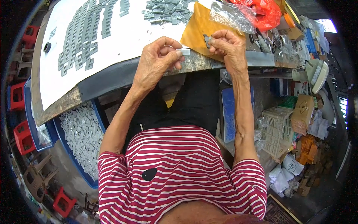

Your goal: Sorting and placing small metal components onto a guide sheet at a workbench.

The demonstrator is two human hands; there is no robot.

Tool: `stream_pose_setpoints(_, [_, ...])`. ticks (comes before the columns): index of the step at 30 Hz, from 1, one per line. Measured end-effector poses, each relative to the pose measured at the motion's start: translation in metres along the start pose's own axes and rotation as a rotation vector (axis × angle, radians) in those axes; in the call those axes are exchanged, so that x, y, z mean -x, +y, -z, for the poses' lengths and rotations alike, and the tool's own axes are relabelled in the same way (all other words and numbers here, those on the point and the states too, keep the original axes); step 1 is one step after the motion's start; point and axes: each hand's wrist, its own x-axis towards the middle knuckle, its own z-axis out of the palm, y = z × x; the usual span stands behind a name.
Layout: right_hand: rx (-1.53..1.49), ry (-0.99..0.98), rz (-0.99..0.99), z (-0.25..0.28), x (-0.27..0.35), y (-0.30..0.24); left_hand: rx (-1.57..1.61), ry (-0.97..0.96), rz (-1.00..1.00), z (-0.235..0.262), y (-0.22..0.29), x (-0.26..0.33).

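Note:
Between the thumb and finger of my left hand (158, 59) is a small light-grey plastic piece (185, 52), held just over the table's front edge. My right hand (230, 46) pinches a small dark-grey plastic piece (207, 40) above a sheet of brown paper (201, 26). The two pieces are apart. Rows of grey plastic pieces (84, 33) lie on the white sheet (123, 39) to the left, some overlapping. A loose heap of similar grey pieces (167, 10) is at the far middle of the table.
A blue bin (72, 158) full of light-grey pieces (82, 134) stands below the table at left. At far right are a red plastic bag (263, 15), clear plastic wrap (231, 16) and clutter. A black ring (47, 47) lies at left. Red stools (63, 201) stand on the floor.

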Motion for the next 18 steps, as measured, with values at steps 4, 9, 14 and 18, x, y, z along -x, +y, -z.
stream_pose_setpoints(4, [-0.043, -0.004, -0.081, -0.01, 0.011, -0.003, 0.035, -0.019, 0.053, -0.001, -0.001, 0.004])
stream_pose_setpoints(9, [-0.081, -0.092, -0.085, -0.016, 0.022, 0.002, 0.063, -0.026, 0.002, -0.002, -0.007, 0.006])
stream_pose_setpoints(14, [-0.093, -0.123, -0.11, -0.025, 0.031, 0.002, 0.086, -0.04, -0.006, 0.0, -0.014, 0.009])
stream_pose_setpoints(18, [-0.005, -0.17, -0.055, -0.031, 0.038, 0.001, 0.026, -0.058, -0.021, 0.001, -0.014, 0.012])
